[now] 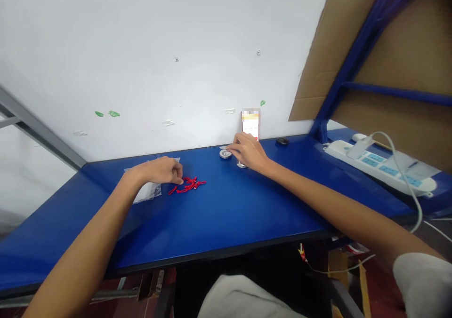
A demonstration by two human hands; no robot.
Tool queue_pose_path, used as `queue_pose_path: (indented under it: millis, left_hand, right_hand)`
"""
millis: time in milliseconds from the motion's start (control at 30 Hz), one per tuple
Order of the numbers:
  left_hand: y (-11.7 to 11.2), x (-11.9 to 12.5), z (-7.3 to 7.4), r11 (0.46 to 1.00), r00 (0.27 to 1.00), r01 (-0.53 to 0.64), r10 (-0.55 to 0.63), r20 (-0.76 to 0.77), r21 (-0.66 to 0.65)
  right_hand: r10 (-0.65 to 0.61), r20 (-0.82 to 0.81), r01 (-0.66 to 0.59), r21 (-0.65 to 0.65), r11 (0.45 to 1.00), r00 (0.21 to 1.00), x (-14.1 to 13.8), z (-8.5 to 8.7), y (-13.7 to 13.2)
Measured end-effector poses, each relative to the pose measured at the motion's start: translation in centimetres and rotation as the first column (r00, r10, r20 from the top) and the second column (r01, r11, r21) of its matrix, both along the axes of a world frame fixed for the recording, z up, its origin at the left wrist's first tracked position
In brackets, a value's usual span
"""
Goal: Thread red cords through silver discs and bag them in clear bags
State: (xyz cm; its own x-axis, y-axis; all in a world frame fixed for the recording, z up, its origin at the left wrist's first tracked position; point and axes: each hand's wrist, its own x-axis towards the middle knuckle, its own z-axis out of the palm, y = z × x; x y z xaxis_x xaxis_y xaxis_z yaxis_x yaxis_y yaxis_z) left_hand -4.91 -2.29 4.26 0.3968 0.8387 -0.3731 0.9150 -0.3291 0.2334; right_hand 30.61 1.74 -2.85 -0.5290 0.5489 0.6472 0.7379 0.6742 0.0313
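Note:
My left hand (pixel 164 170) has its fingers curled together at the left end of a small heap of red cord loops (pixel 190 185). Whatever is between those fingertips is hidden. Under and behind that hand lies a clear plastic bag (pixel 148 193) with white in it. Farther back, my right hand (pixel 249 151) pinches a thin pale lid (pixel 223 147) just above a small round silvery tin (pixel 225 154). A second round silvery piece (pixel 241 165) shows partly below the same hand.
A phone (pixel 251 123) leans against the white wall behind my right hand. A small black object (pixel 282 141) lies to its right. On the right, a white power strip (pixel 379 167) with a cable rests by the blue frame (pixel 360 45). The blue table (pixel 212 224) ends near my lap.

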Motion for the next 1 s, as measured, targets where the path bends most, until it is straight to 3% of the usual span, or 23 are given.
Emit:
queue_pose_path:
  millis: [233, 333, 400, 500, 633, 733, 833, 900, 1000]
  left_hand:
    - [0.2, 0.5, -0.9, 0.995, 0.997, 0.076, -0.078, 0.026, 0.062]
    - [0.7, 0.3, -0.9, 0.978, 0.997, 0.039, -0.051, 0.055, 0.205]
    - [0.9, 0.3, -0.9, 0.955, 0.986, -0.016, -0.034, 0.162, 0.296]
    - [0.5, 1.5, -1.0, 0.966, 0.888, -0.066, -0.058, 0.457, 0.250]
    - [-1.2, 4.7, -1.5, 0.984, 0.697, -0.045, -0.093, 0.711, 0.173]
    - [-2.0, 6.9, -2.6, 0.951, 0.686, -0.107, -0.139, 0.714, 0.289]
    - [-1.9, 7.8, -4.0, 0.894, 0.720, -0.123, -0.218, 0.659, 0.430]
    - [-1.6, 7.8, -4.8, 0.843, 0.739, -0.107, -0.287, 0.609, 0.527]
    - [-1.4, 7.8, -5.5, 0.765, 0.782, -0.062, -0.362, 0.508, 0.641]
  right_hand:
    - [-0.062, -0.159, 0.025, -0.225, 0.974, 0.985, 0.0, 0.1, -1.1]
    - [-0.034, -0.237, -0.045, -0.321, 0.946, 0.971, -0.3, 0.1, -1.7]
    - [-0.002, -0.292, -0.103, -0.341, 0.934, 0.956, -0.5, 0.2, -2.1]
    - [0.056, -0.399, -0.227, -0.396, 0.890, 0.915, -1.0, 0.2, -2.8]
    - [0.091, -0.595, -0.469, -0.520, 0.713, 0.798, -1.8, -0.3, -3.4]
    - [0.062, -0.683, -0.569, -0.552, 0.609, 0.728, -2.4, -0.9, -3.4]
    - [0.014, -0.706, -0.593, -0.583, 0.555, 0.708, -2.8, -1.3, -3.5]
    - [0.014, -0.702, -0.593, -0.590, 0.548, 0.712, -3.0, -1.2, -3.8]
    - [0.060, -0.684, -0.577, -0.562, 0.592, 0.727, -3.2, -1.0, -4.5]
